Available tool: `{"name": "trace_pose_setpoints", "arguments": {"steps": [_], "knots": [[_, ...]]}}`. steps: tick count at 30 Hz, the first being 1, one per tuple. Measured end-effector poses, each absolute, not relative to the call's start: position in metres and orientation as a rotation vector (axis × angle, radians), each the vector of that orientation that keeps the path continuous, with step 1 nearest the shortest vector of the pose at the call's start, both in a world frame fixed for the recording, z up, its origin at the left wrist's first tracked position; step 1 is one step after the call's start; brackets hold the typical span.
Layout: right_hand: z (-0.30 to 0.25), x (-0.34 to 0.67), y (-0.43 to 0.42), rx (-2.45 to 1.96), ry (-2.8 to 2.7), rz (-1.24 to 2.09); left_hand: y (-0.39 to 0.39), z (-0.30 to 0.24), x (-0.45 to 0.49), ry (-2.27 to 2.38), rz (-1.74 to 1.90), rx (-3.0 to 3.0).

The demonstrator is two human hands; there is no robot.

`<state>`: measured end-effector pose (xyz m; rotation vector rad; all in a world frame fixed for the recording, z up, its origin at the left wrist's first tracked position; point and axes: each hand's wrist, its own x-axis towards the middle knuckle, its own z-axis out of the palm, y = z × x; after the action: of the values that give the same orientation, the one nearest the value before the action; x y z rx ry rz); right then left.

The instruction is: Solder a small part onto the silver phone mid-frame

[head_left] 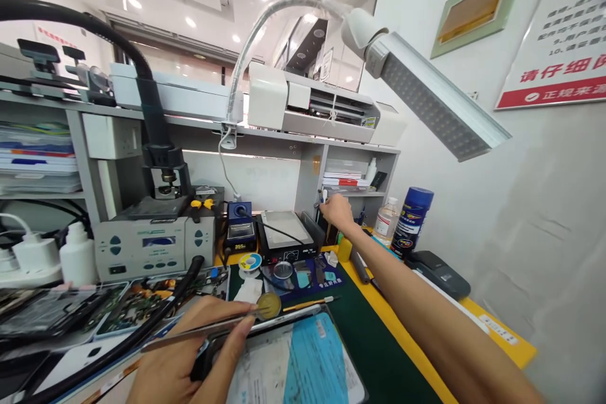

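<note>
My left hand [189, 353] is closed, pinching metal tweezers [199, 332] between thumb and forefinger. The same hand is at the left edge of an opened tablet-like device [265, 369], whose inside shows a pale battery with a blue label [315, 353]; whether it grips the edge is hard to tell. My right hand [338, 213] reaches far forward to several upright tools [323, 196] below the back shelf. Its fingers are curled together there, and what they hold is too small to name. A round yellowish tin [269, 306] and a thin brush [307, 304] lie just beyond the device.
A heating plate [286, 233], soldering station [240, 237] and grey hot-air unit [154, 249] stand at the back. A black hose [156, 322] crosses the left side. To the right are a clear bottle [384, 222] and a blue-capped spray can [411, 221]. A lamp [433, 91] hangs overhead.
</note>
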<state>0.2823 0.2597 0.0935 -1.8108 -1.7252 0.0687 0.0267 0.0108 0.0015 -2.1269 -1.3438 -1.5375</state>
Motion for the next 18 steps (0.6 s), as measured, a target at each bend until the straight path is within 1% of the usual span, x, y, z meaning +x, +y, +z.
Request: {"name": "trace_pose_setpoints", "arguments": {"steps": [5,10,12,13,16,18], "knots": [[0.123,0.282,0.246,-1.709,-1.761,-0.071,0.008,0.005,0.029,-1.359,-1.544,-2.180],[0.154,0.288,0.184,-1.437,-1.886,-0.180,0.006,0.006,0.035,-1.362,-1.614,-2.204],[0.153,0.294,0.150,-1.313,-2.052,-0.098,0.006,0.006,0.036,-1.355,-1.611,-2.204],[0.149,0.298,0.134,-1.250,-2.182,-0.007,0.006,0.005,0.036,-1.360,-1.598,-2.203],[0.127,0.305,0.103,-1.053,-2.548,0.342,0.007,0.003,0.035,-1.389,-1.535,-2.206],[0.108,0.305,0.096,-0.993,-2.616,0.446,0.007,0.001,0.035,-1.396,-1.503,-2.223]]}}
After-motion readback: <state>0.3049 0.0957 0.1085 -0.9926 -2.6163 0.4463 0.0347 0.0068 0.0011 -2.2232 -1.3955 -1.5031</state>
